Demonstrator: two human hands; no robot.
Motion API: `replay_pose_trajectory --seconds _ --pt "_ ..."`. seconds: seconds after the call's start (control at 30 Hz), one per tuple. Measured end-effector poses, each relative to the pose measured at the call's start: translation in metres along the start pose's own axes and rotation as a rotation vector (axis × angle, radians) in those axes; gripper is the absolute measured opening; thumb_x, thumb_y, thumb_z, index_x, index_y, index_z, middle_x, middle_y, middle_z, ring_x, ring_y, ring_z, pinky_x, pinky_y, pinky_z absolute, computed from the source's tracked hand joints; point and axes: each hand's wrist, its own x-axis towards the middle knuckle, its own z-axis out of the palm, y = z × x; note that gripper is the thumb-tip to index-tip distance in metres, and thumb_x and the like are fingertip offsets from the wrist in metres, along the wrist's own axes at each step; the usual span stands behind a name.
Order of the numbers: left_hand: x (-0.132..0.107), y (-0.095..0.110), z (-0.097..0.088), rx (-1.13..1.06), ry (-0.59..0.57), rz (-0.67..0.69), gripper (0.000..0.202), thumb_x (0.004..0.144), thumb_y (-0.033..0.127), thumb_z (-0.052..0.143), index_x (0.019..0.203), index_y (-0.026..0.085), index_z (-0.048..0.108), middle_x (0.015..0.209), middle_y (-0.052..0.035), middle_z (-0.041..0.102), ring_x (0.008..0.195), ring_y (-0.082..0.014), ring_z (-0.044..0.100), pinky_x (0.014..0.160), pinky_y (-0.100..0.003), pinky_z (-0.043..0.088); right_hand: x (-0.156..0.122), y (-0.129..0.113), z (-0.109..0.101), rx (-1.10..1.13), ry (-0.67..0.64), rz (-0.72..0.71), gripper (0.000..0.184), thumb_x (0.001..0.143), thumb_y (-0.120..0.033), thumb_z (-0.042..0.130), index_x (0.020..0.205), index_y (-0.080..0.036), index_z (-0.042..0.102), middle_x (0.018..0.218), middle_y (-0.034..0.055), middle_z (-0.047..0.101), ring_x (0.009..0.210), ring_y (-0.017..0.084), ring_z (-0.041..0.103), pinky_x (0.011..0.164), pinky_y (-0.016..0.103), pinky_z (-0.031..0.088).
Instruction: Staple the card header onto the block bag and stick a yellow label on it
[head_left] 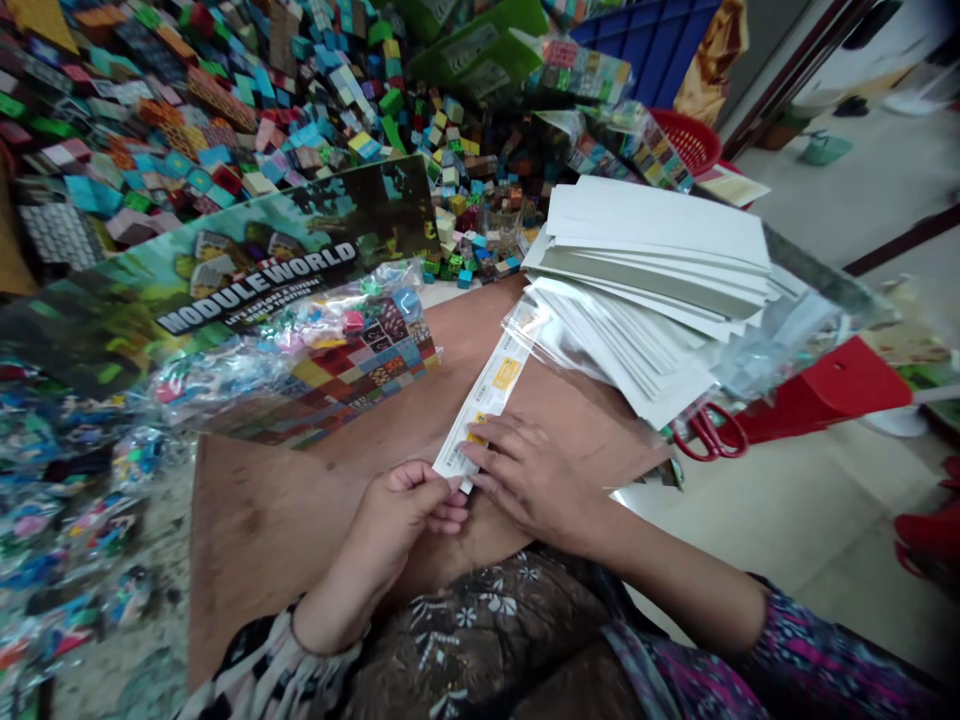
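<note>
A long white label strip (487,395) with yellow patches lies on the brown board (300,500) over my lap. My left hand (397,525) pinches the strip's near end with curled fingers. My right hand (529,470) lies across the same end, fingers pressed on the paper. Just left of the strip sits a clear plastic bag of small coloured blocks (337,360), under a printed "MODULE WORLD" card (225,270).
A stack of white cardboard sheets and plastic sleeves (652,290) lies to the right, with red-handled scissors (709,432) at its near edge. A big heap of coloured cubes (247,100) fills the back. More filled bags (67,500) lie at left. A red basket (686,135) stands behind.
</note>
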Motion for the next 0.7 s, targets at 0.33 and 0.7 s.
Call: replay_pose_trajectory --seconds 0.33,0.7 --pt "-0.011 0.002 0.002 0.042 -0.067 0.045 0.027 0.061 0.036 0.080 0.070 0.012 0.071 0.070 -0.0048 0.074 0.060 -0.0133 0.067 0.059 -0.023 0.056 0.002 -0.010 -0.009 0.070 0.104 -0.042 0.023 0.098 -0.020 0.052 0.113 -0.011 0.066 0.116 0.0120 0.067 0.111 0.026 0.057 0.102 0.047 0.043" --pt "-0.016 0.006 0.006 0.102 -0.088 0.112 0.024 0.059 0.036 0.079 0.068 0.015 0.072 0.065 -0.0025 0.073 0.061 -0.0145 0.067 0.063 -0.025 0.056 0.003 -0.024 -0.028 0.135 0.013 0.010 0.021 0.097 -0.021 0.052 0.097 -0.010 0.070 0.091 0.0110 0.067 0.089 0.024 0.055 0.083 0.041 0.047"
